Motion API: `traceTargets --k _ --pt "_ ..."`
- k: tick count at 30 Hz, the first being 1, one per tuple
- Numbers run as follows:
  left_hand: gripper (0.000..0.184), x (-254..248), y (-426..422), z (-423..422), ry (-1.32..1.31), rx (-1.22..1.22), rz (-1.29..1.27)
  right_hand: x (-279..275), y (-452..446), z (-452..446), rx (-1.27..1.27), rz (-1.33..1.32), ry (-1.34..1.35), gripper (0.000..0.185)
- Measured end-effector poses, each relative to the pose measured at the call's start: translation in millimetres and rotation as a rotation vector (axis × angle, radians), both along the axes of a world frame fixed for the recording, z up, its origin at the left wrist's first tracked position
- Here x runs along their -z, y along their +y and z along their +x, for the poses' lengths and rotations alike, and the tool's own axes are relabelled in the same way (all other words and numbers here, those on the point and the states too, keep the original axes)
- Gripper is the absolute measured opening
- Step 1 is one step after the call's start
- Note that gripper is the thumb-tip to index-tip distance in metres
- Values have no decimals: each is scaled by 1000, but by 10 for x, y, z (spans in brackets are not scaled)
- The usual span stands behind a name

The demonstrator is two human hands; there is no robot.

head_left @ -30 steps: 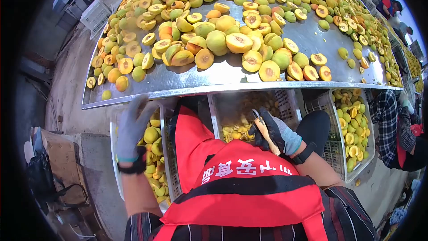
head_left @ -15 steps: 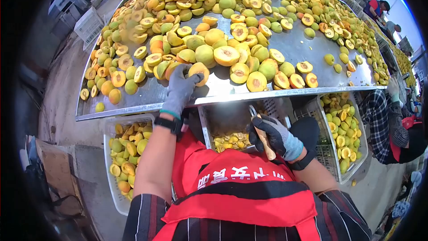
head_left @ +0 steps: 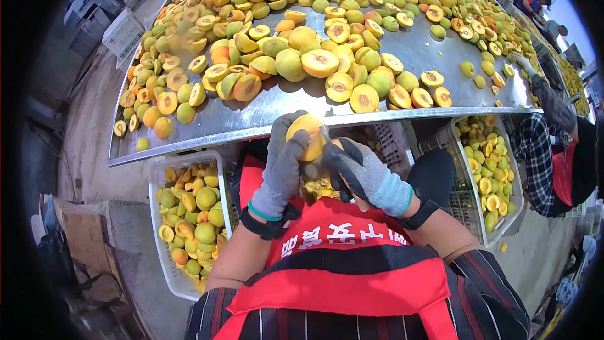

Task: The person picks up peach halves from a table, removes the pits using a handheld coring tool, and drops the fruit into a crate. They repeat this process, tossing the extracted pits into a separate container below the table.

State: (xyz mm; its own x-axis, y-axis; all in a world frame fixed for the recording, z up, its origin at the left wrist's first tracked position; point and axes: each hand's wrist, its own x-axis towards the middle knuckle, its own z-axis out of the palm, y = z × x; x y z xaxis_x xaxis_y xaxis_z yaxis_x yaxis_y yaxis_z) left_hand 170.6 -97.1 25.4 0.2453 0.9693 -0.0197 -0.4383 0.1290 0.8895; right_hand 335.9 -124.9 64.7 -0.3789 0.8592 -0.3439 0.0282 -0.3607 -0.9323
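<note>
My left hand (head_left: 284, 162), in a grey glove, grips a yellow peach half (head_left: 306, 136) just in front of the table's near edge. Close on its right, my gloved right hand (head_left: 358, 173) is wrapped round a wooden-handled pitting tool (head_left: 361, 203). The tool's metal tip (head_left: 324, 133) meets the right side of the peach half; the fingers hide most of the shaft. Below both hands, partly covered by them, yellow scraps (head_left: 318, 187) lie in a container. Behind them, many cut peaches (head_left: 319, 63) are heaped on the metal table.
The metal table's raised rim (head_left: 251, 133) runs across in front of me. A white crate of peach halves (head_left: 221, 170) stands at my left, another crate (head_left: 517, 198) at my right. A co-worker in a checked garment (head_left: 535, 157) reaches onto the table at far right.
My left hand has lifted the peach half off the table's front and drawn it towards me. My right hand has risen, bringing the tool to the fruit. The co-worker's arm has reached over the table.
</note>
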Motion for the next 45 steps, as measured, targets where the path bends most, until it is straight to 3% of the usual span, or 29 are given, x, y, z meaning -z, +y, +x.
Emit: traceTargets --k 2,4,7,9,10,12,14,16,20,23,25,26,28,30,32,33,38,40,41,43,45 --pt "39 35 -6 17 119 -63 140 14 -17 -20 22 12 -9 35" --pt "44 -16 -51 38 407 -185 404 35 -31 -71 40 24 -15 35" --pt "46 -63 -92 71 593 -274 564 77 -65 -155 120 147 -10 31" --pt "45 -86 -102 76 614 -283 611 119 -86 -179 139 387 -177 25" --pt "44 -93 -101 75 634 -299 658 187 -83 -191 140 388 -177 25" --pt "43 -91 -84 62 638 -265 653 407 -83 -212 17 733 -536 22" --pt "43 -59 -70 30 642 -235 649 364 -104 -200 83 872 -496 22" --pt "48 21 -59 -14 512 -109 572 -33 -141 -120 -101 -82 107 24" --pt "39 -134 -48 -102 426 52 455 -214 -115 -35 -240 -218 56 26" --pt "38 -159 -13 -118 524 120 525 -156 -126 -60 -181 -77 -38 30" --pt "56 -70 -16 -108 506 77 513 -73 -97 32 -371 -50 239 28" --pt "56 -36 -13 -93 506 78 512 -101 -95 42 -371 -51 240 28" --pt "57 8 -12 -38 438 -15 557 -179 -95 42 -266 -477 504 33" --pt "55 -63 -52 66 345 -24 466 -116 -92 43 -212 -591 586 36" --pt "52 -122 -76 170 249 -29 377 -33 -62 83 -224 -763 869 38" --pt "49 -143 -68 219 186 -55 309 19 -53 85 -237 -796 984 36" --pt "41 60 60 363 13 -118 -7 184 -78 105 -262 -607 1026 33" --pt "34 110 79 420 -87 -120 -83 108 -150 159 -151 -466 765 33" --pt "39 242 131 410 155 -188 158 87 -164 218 -154 -458 774 33" --pt "50 23 77 275 -140 -31 -187 170 -164 400 -127 -375 675 35" --pt "53 40 36 52 -57 -25 -151 252 -130 509 -105 -298 438 32"
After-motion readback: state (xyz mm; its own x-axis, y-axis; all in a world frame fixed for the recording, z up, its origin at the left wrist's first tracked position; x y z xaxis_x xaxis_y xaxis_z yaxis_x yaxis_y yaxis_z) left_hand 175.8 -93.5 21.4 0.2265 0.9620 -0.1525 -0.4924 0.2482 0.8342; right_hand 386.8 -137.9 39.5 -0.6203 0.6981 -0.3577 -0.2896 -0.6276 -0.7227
